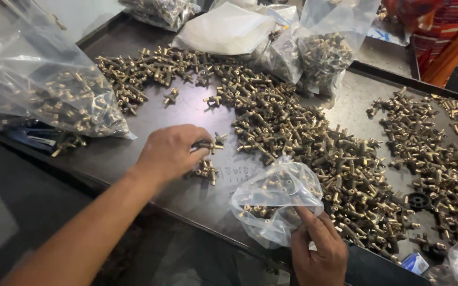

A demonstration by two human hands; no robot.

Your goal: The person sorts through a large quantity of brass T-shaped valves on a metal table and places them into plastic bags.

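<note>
Gathering of small brass T-shaped fittings off the dark metal tabletop (pixel 149 114) looks to be the step in hand. The left hand (pixel 172 152) is curled palm-down, fingers closed round a few brass fittings (pixel 211 144) that stick out at its 3 o'clock side; a small cluster of loose fittings (pixel 204 170) lies just under the fingertips. The right hand (pixel 320 249) rests at the near tabletop edge, fingers mostly extended, index finger pressed on the lower rim of a small clear plastic bag (pixel 276 201), partly filled with fittings and lying slack. Whether the bag film is pinched cannot be told. A wide spread heap of the same fittings (pixel 314 143) runs from 11 o'clock to 4 o'clock of the bag. Larger filled clear bags sit at 9 o'clock (pixel 43 95) and 12 o'clock (pixel 324 55). Judged next: the held fittings likely go into the small bag, which calls for its mouth being lifted open by the right hand first.
</note>
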